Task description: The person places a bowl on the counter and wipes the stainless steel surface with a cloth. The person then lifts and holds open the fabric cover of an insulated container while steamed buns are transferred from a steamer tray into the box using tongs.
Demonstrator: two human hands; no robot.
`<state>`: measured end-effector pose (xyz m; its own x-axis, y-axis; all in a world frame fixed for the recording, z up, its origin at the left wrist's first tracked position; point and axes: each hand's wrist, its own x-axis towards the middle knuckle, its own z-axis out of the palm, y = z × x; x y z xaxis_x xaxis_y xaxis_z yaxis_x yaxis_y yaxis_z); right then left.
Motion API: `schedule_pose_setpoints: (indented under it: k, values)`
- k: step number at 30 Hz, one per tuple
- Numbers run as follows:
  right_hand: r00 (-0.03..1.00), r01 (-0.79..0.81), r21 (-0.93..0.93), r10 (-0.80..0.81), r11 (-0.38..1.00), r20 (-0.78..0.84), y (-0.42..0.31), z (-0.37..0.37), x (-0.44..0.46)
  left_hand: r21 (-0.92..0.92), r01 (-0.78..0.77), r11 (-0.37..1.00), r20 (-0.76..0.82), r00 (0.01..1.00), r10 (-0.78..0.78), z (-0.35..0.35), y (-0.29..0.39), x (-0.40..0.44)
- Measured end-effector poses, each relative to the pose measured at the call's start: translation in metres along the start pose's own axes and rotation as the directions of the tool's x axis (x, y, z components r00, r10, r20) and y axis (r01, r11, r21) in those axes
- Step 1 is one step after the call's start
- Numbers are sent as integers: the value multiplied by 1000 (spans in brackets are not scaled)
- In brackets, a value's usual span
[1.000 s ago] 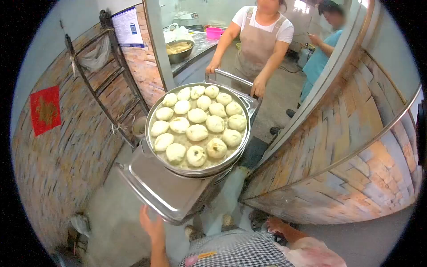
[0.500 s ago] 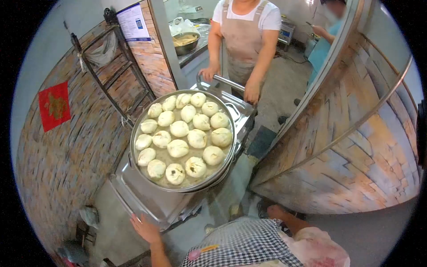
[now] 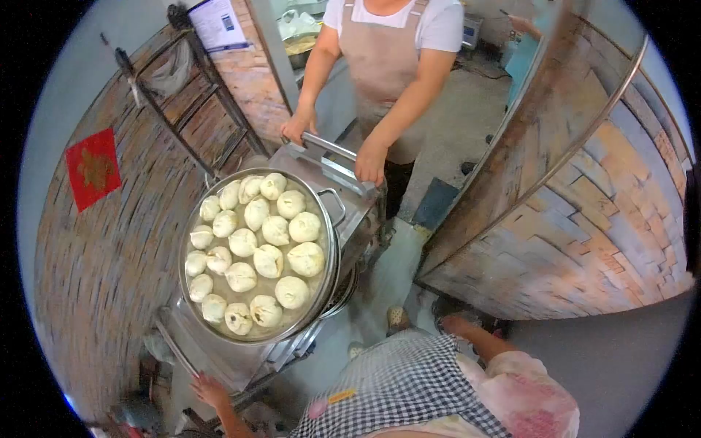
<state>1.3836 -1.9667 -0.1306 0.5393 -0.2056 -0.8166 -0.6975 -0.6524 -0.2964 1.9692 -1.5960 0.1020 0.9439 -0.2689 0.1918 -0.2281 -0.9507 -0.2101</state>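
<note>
My left hand (image 3: 212, 392) is at the lower left, its fingers stretched out against the near end of a steel cart (image 3: 241, 365), beside the cart's near handle (image 3: 177, 342). On the cart stands a large round steamer tray (image 3: 332, 266) with a side loop handle, holding many pale pleated steamed buns (image 3: 268, 260). Two buns at its near edge show dark filling on top. My right arm hangs at my side, apart from the cart; the right hand (image 3: 454, 323) is small and blurred, and its fingers cannot be made out.
A person in a beige apron (image 3: 380, 55) grips the cart's far handle (image 3: 330, 146) with both hands. A dark ladder (image 3: 193, 109) leans on the left wall. A curved brick-patterned partition (image 3: 555, 219) with a metal rail stands on the right. Another person's blue sleeve (image 3: 522, 62) shows behind.
The cart with the buns has come nearer and shifted to the lower left. The person in the apron has moved forward with it, and my left hand has moved down and left.
</note>
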Motion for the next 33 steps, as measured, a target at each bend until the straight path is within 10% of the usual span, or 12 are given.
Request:
schedule_pose_setpoints:
  k: [3, 6, 7, 9, 10, 12, 15, 17, 24, 31, 33]
  values:
    - [568, 463, -224, -481, 858, -668, 167, 186, 149, -517, 124, 847, -54, 983, -177, -6, 18, -13]
    - [664, 75, -660, -531, 748, -527, 123, 85, 86, -580, -93, 809, -271, 959, -85, -12, 68, -59]
    - [861, 231, -371, -366, 899, -352, 118, 50, 59, -692, -71, 719, -264, 951, -160, -30, 96, -80]
    - [992, -105, 320, 76, 941, 104, 73, -71, -28, -543, 11, 840, -139, 985, -103, -59, 123, -110]
    - [971, 74, 706, 110, 704, -212, 83, -27, -17, -581, 36, 813, -100, 988, -115, -39, 113, -123]
    - [845, 439, 507, -149, 742, -515, 117, -12, -9, -641, 159, 751, 27, 982, -185, -42, 124, -152]
    - [826, 366, 411, -87, 835, -557, 28, -82, -93, -743, 250, 621, 162, 967, -196, -39, 123, -189]
    - [964, -136, 744, 262, 654, -54, 23, -98, -100, -764, 296, 573, 208, 954, -215, -46, 129, -216]
    - [990, 115, 610, -37, 784, -139, 32, -86, -66, -805, 170, 569, 114, 985, -133, -52, 110, -300]
    - [905, 415, 409, -414, 813, -95, 14, -115, -56, -759, 442, 478, 221, 866, -449, -73, 91, -396]
    - [947, 289, 402, -320, 869, 11, -18, -131, -53, -708, 497, 501, 198, 821, -536, -91, 84, -424]
